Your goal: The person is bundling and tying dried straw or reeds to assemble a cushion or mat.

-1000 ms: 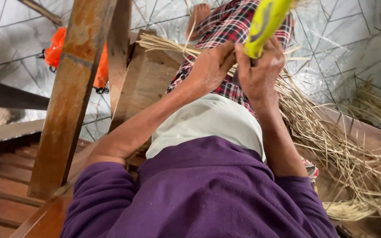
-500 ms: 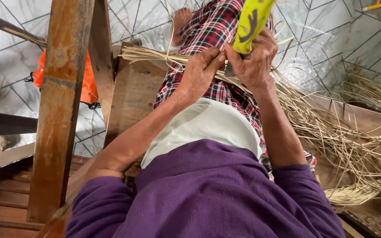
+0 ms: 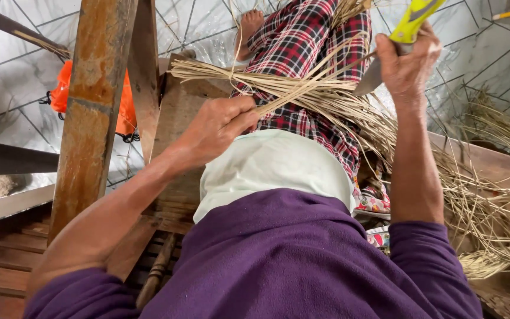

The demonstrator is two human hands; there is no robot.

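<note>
The left hand (image 3: pixel 219 127) pinches a straw strand (image 3: pixel 302 88) at centre frame; the right hand (image 3: pixel 405 59), upper right, grips a yellow-handled knife (image 3: pixel 405 29). Seemingly splitting the strand — the blade must track it steadily.

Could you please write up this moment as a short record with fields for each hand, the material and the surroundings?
left hand: pinches a thin strip drawn from the tied straw bundle
right hand: raised, gripping a knife with a yellow-green handle; its blade meets the strip
loose straw: heaped at the right
lap: plaid cloth under the bundle
surroundings: wooden post at left, orange object behind it, tiled floor
</note>
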